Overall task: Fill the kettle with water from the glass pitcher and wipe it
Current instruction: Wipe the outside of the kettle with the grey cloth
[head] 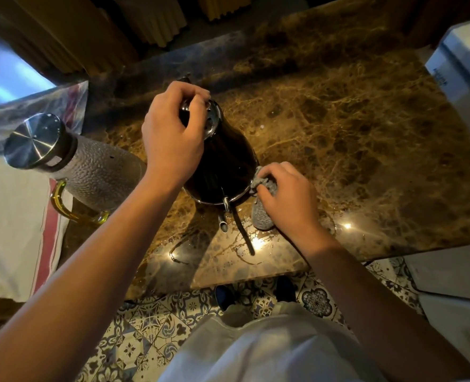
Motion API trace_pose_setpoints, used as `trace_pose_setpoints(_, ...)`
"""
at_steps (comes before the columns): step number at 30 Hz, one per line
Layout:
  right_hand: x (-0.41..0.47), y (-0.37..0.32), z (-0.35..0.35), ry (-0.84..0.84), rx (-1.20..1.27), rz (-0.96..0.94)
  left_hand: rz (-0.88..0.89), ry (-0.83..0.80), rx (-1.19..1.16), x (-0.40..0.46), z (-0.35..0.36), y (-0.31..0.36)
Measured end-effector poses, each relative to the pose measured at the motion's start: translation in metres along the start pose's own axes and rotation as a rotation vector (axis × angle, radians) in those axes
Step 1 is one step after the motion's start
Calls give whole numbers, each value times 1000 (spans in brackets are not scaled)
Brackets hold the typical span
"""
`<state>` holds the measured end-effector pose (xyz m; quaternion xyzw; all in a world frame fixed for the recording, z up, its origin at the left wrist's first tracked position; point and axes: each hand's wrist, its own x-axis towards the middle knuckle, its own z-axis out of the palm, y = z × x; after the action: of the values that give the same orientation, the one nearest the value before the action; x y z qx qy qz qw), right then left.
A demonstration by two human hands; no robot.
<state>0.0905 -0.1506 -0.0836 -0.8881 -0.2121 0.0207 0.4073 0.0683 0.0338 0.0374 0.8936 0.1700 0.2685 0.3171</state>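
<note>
A dark, shiny kettle (pixel 225 161) stands on the brown marble counter (pixel 352 139), its cord (pixel 243 232) trailing toward the front edge. My left hand (pixel 173 139) grips the kettle's top around the lid. My right hand (pixel 286 194) presses a grey cloth (pixel 261 216) against the kettle's lower right side at the base. To the left stands the glass pitcher (pixel 98 172) with a steel lid (pixel 31 140) and a yellow handle (pixel 62 205), touched by neither hand.
A white towel with red stripes (pixel 16 230) lies under the pitcher at the left. A white appliance (pixel 465 86) stands at the right edge. Water glistens on the counter near its front edge (pixel 228 252). Patterned floor tiles (pixel 145 340) show below.
</note>
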Motion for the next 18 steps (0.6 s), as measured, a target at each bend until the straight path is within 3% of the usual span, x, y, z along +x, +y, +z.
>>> trace_pose_setpoints(4,16,-13,-11,248,374,160,3,4,9,1,0,0)
trace_pose_setpoints(6,20,-22,-10,304,416,99,3,-1,9,1,0,0)
trace_pose_setpoints(10,9,-35,3,290,403,-118,17,8,17,0,0,0)
trace_pose_setpoints(18,-34,-11,30,147,184,-233,25,13,15,1,1,-1)
